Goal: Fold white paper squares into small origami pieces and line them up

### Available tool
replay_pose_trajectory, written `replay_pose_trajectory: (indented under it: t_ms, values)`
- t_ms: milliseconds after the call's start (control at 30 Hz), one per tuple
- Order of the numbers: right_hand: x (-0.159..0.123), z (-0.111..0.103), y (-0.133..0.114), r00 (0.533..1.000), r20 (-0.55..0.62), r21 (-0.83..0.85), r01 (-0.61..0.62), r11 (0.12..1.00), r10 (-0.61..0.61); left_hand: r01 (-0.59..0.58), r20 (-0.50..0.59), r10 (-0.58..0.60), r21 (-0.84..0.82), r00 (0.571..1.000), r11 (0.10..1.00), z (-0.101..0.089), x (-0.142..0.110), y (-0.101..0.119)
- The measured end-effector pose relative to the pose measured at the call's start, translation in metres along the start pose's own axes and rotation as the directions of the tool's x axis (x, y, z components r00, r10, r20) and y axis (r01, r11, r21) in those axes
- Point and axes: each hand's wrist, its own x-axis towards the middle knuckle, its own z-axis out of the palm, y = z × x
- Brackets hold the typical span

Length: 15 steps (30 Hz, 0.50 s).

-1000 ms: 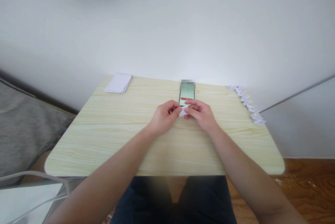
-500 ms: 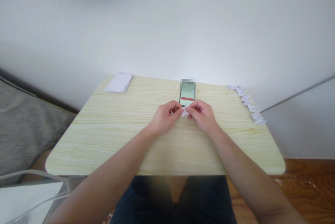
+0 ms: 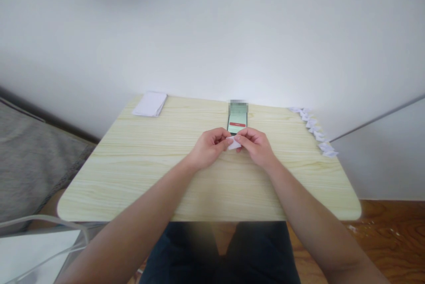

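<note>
Between my two hands is a small folded piece of white paper (image 3: pixel 234 144), held just above the table in front of the phone. My left hand (image 3: pixel 212 145) pinches its left side with thumb and fingers. On the other side, my right hand (image 3: pixel 255 143) grips the paper with the thumb on top; the fingers beneath are partly hidden. A phone (image 3: pixel 237 118) with a lit green screen and a red bar lies just beyond my fingertips, its lower end close to the paper.
A stack of white paper sheets (image 3: pixel 150 103) lies at the table's back left corner. Several folded white paper pieces (image 3: pixel 315 131) form a row along the right edge. The pale wooden table (image 3: pixel 139 164) meets a white wall (image 3: pixel 212 31). A white cable (image 3: pixel 43 217) hangs at lower left.
Both hands keep hold of the paper. It has tilted and shifted slightly left, and the right fingers have moved a little towards the left hand.
</note>
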Motion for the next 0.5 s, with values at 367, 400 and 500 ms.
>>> replay_pose_trajectory:
  t_ms: [367, 400, 500]
  values:
    - [-0.0008, -0.0003, 0.004, 0.998, -0.063, -0.039, 0.01, 0.999, -0.013, 0.041, 0.006, -0.041, -0.118, 0.999, 0.992, -0.0008, 0.0017, -0.001]
    - [-0.0006, -0.0005, 0.0047, 0.997, -0.073, -0.036, 0.016, 0.999, -0.018, 0.055, 0.002, -0.055, -0.102, 0.998, 0.993, -0.0008, 0.0019, -0.0012]
    - [0.0006, -0.0014, 0.0063, 0.995, -0.096, -0.019, 0.04, 0.999, -0.042, 0.097, 0.037, -0.095, -0.052, 0.995, 0.994, -0.0003, 0.0022, -0.0013]
